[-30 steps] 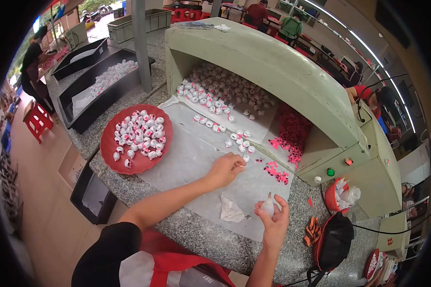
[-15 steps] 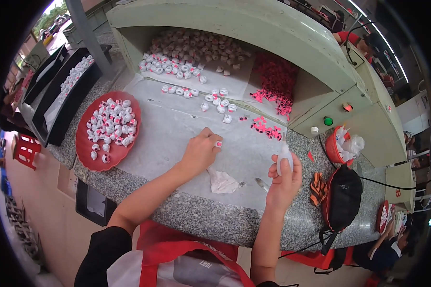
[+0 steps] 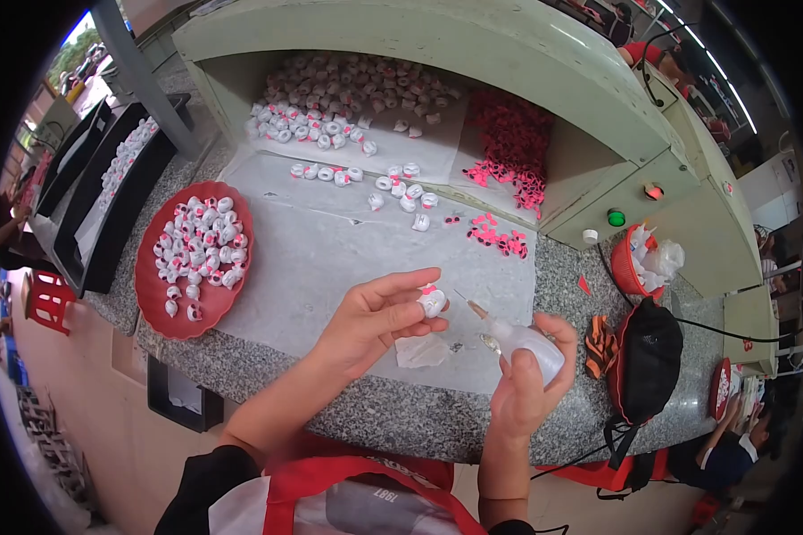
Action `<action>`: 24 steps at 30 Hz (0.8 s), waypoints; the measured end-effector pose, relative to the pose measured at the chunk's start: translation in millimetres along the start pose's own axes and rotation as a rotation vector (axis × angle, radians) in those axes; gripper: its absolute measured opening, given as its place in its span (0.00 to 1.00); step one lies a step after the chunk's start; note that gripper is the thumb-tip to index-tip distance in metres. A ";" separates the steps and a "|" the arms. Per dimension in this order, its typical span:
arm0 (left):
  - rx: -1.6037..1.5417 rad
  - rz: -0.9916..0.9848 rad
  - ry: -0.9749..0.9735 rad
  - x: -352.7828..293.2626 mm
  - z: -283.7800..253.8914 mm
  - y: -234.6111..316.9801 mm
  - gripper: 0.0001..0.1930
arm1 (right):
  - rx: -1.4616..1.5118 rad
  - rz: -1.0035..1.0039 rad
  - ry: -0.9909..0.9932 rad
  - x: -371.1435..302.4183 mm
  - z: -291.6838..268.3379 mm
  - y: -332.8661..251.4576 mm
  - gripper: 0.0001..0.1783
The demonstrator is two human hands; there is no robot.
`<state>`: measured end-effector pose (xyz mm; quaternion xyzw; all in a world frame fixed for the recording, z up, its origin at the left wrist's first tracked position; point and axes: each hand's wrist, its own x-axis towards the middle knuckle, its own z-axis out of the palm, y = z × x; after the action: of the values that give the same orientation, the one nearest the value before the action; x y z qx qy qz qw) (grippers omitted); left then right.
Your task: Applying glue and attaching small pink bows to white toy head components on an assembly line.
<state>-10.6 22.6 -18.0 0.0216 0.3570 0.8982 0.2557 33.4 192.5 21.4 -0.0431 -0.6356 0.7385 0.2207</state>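
My left hand (image 3: pixel 357 330) pinches a small white, rounded plastic piece with a pink patch (image 3: pixel 432 303) between thumb and fingers. In my right hand (image 3: pixel 522 392) is a translucent squeeze bottle (image 3: pixel 537 348), tilted so its thin needle nozzle points at the white piece, a short gap apart. A crumpled white tissue (image 3: pixel 422 351) lies beneath my left hand on the paper-covered bench (image 3: pixel 303 259). Farther back are a row of similar white pieces (image 3: pixel 335 175), a looser cluster of them (image 3: pixel 408 191) and small pink-and-black parts (image 3: pixel 500 239). A metal tool tip near the bottle is mostly hidden.
On the left, a red dish (image 3: pixel 150 285) holds many white pieces, with black trays (image 3: pixel 73 227) beyond. The green cabinet (image 3: pixel 589 192) overhangs piles of parts. At right stand a red basket (image 3: pixel 623 267), a black pouch (image 3: pixel 649 361) and a striped orange-black cloth (image 3: pixel 600 346).
My left hand has lifted toward me and turned, bringing the white piece up into view. The squeeze bottle has tipped from upright to pointing left at that piece.
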 end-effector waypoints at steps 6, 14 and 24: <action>0.122 0.104 0.065 -3.1 3.9 -3.3 0.23 | -0.163 -0.122 -0.019 -19.7 6.7 1.2 0.21; 0.912 0.563 0.128 -8.2 10.3 -5.5 0.19 | -0.417 -0.500 -0.235 -18.1 -2.8 7.3 0.16; 0.727 0.548 0.219 -9.5 13.7 -12.2 0.16 | -0.457 -0.542 -0.306 -16.7 -0.6 9.9 0.15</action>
<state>6.1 34.2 -14.4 0.1085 0.6547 0.7461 -0.0542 45.9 185.7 8.2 0.1890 -0.7977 0.4907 0.2953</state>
